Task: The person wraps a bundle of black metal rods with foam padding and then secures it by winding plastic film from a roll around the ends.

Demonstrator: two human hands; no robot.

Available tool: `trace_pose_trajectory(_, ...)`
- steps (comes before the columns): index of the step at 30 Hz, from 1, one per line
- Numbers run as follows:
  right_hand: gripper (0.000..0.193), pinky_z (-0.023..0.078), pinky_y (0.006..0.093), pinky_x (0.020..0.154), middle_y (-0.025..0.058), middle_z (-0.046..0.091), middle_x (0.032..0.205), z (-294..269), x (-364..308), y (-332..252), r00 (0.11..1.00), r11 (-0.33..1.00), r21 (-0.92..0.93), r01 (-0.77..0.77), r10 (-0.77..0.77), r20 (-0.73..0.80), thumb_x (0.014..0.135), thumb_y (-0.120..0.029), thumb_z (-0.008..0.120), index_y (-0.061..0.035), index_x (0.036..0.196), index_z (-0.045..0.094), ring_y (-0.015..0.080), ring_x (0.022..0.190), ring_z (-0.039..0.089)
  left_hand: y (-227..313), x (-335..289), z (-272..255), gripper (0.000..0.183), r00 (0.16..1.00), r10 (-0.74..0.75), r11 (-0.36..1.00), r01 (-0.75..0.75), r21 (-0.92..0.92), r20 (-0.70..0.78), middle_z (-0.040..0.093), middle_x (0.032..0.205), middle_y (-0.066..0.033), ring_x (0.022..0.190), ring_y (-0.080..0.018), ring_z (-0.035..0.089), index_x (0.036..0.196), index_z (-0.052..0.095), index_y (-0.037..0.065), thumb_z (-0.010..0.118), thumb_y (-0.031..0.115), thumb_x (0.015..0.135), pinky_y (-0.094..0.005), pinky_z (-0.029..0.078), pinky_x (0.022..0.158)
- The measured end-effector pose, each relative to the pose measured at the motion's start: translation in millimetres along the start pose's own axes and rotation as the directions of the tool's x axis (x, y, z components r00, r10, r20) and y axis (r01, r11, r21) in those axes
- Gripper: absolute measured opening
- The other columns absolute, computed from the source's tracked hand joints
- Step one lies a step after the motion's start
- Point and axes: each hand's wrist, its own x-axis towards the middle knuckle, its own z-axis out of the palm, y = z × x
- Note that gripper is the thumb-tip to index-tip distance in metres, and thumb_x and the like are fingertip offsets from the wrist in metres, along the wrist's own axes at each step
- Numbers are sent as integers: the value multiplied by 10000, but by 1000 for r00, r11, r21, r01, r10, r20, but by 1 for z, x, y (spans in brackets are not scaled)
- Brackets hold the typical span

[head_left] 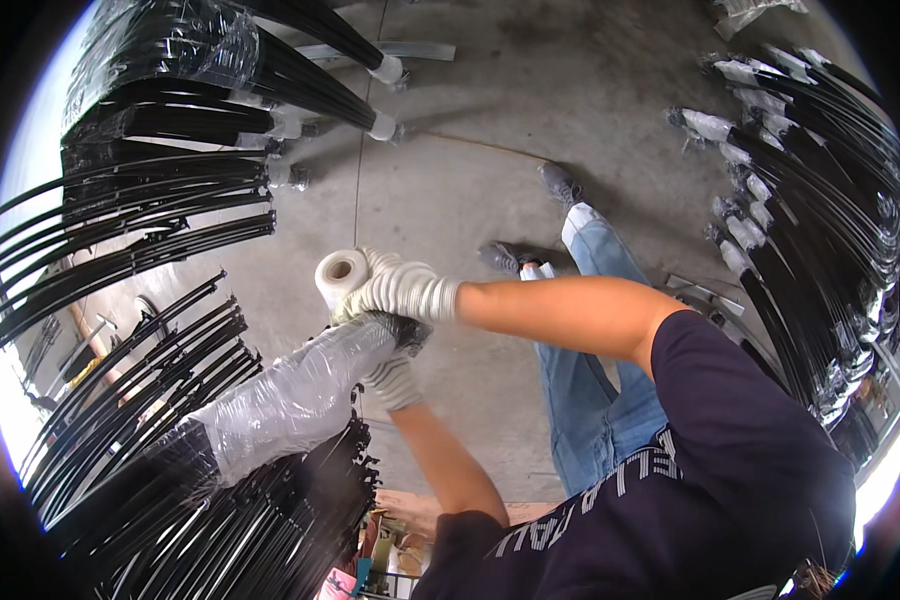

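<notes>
White knitted glove covers the right hand (390, 287), whose fingers curl against a thick roll of clear plastic film (332, 292) and seem to grip it. The left hand (394, 380), gloved likewise, is under the film-wrapped end of a long bundle of black bars (295, 395); how far its fingers are spread, I cannot tell. This end hangs above the grey concrete floor (450, 200), toward its left edge. I judge the bundle rather heavy and springy, the film soft and slippery; firm hold suits best near the wrapped tip, and around the roll's side.
</notes>
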Motion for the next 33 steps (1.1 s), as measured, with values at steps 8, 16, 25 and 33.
trace_pose_trajectory(8, 533, 453, 349, 739, 145, 589, 874, -3, 12, -3, 931, 940, -171, 294, -322, -171, 553, -235, 740, -51, 985, 487, 277, 819, 572, 53, -9, -7, 648, 812, 138, 367, -574, 732, 567, 463, 1198, -107, 1060, -220, 462, 1229, 382, 9, 678, 240, 702, -331, 380, 909)
trace_pose_trajectory(16, 612, 441, 273, 852, 52, 525, 1056, -108, -28, 17, 927, 964, -3, 267, -256, 274, 635, -191, 724, -69, 1149, 417, 161, 971, 519, 35, 3, 31, 625, 646, 211, 736, -598, 315, 733, 484, 1176, -173, 1065, -317, 487, 1186, 419, 78, 724, 264, 673, -454, 399, 908)
trace_pose_trajectory(25, 672, 440, 288, 831, 55, 522, 1004, -38, -117, 23, 930, 931, -17, 365, -364, 52, 579, -213, 764, -62, 1127, 407, 180, 941, 517, 8, -6, 58, 838, 764, 160, 825, -451, 340, 625, 485, 1155, -159, 999, -275, 522, 1224, 353, 106, 759, 460, 582, -396, 469, 826)
trace_pose_trajectory(33, 736, 424, 306, 877, 83, 523, 1085, -42, -126, 23, 955, 954, 46, 295, -296, 11, 584, -182, 769, -61, 1200, 383, 194, 1028, 502, 15, -18, 70, 942, 819, -258, 797, -120, 593, 513, 465, 1171, -121, 972, -266, 532, 1267, 284, 104, 763, 490, 554, -384, 485, 816)
